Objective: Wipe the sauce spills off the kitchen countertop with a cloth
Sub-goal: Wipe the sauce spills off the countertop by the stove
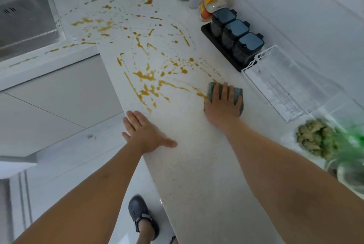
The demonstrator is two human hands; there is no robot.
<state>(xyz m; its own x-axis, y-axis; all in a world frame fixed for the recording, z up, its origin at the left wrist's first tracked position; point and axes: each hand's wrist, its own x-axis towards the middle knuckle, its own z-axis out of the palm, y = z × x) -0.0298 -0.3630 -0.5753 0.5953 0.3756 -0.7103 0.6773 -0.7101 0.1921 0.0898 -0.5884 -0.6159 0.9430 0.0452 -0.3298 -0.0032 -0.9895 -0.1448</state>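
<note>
Right grip [223, 103] flat, fingers straight, pressing grey-green cloth [237, 94] onto counter [197, 165]. Soft, limp, likely damp; best held under spread palm. Sauce spills [145, 76] just leftward. Left grip [145, 133] flat, bracing.

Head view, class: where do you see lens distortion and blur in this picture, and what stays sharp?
Head view: the wide-angle lens bends the countertop edge and stretches both forearms; the green bag at the right edge is smeared with blur; the sauce spills, the cloth and the right hand pressing it stay fairly sharp; lighting is soft, without hard shadows.
</note>
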